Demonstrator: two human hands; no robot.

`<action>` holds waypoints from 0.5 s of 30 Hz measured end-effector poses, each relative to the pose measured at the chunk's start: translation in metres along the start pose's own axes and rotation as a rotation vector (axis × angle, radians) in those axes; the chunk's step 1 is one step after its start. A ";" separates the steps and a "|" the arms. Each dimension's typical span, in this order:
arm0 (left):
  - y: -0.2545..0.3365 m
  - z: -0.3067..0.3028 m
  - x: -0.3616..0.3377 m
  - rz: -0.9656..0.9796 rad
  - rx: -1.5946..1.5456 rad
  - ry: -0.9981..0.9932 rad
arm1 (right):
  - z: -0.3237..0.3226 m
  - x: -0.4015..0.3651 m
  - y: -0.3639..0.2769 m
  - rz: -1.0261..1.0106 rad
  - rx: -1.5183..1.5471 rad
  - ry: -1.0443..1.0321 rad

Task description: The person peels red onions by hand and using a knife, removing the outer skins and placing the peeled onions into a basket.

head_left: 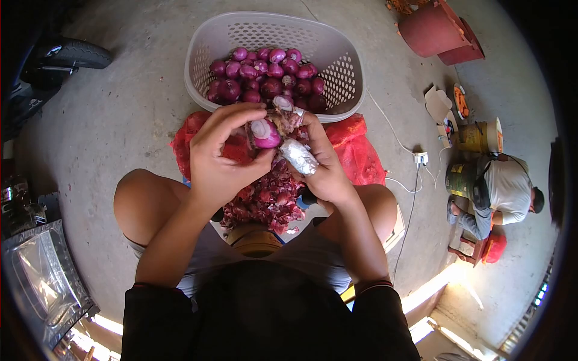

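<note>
My left hand (223,153) is closed around a red onion (265,133) whose pale, ringed cut end faces me. Close beside it, my right hand (325,159) grips a small object wrapped in silver foil (299,157); what lies inside the foil is hidden. Dry brownish onion skin (290,120) hangs between the fingertips of both hands. Below them, a heap of loose red onion skins (268,195) lies between my knees, over a yellowish container (256,240). Just beyond my fingers, a grey plastic basket (198,57) holds many whole purple onions (271,72).
Red mesh sacks (355,150) lie under and beside the basket. A power strip (420,157) with cables sits on the concrete floor at right. Farther right, a person (509,189) bends over near buckets (472,137). Red tubs (433,30) stand at the back, a tyre (84,53) at left.
</note>
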State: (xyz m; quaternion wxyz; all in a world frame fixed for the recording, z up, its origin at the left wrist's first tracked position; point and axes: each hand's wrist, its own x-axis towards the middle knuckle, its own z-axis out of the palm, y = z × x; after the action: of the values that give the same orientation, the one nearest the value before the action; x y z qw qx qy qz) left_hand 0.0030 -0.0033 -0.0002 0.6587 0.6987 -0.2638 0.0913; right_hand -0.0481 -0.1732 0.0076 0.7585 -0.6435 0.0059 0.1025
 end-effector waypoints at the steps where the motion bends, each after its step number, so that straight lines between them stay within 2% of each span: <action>1: -0.001 -0.001 0.000 -0.004 -0.014 -0.004 | 0.001 0.001 0.001 -0.004 0.005 0.007; 4: -0.002 -0.002 -0.001 -0.029 -0.057 -0.015 | 0.000 0.002 0.005 -0.027 0.014 0.004; 8: 0.000 0.000 0.000 -0.093 -0.125 -0.030 | -0.001 -0.001 0.003 0.144 0.141 0.028; 9: 0.002 0.001 0.001 -0.064 -0.049 -0.032 | -0.001 -0.002 0.002 0.176 0.169 0.040; 11: 0.006 0.003 0.001 -0.005 0.103 -0.034 | 0.002 -0.001 0.003 0.125 0.167 0.053; 15: -0.004 0.004 -0.005 -0.051 -0.029 0.033 | 0.009 0.000 0.006 -0.041 0.099 0.027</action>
State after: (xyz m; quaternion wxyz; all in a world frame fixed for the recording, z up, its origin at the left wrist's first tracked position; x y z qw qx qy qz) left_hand -0.0003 -0.0056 -0.0064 0.6753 0.6938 -0.2363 0.0824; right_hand -0.0499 -0.1631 0.0029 0.7914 -0.6063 0.0077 0.0778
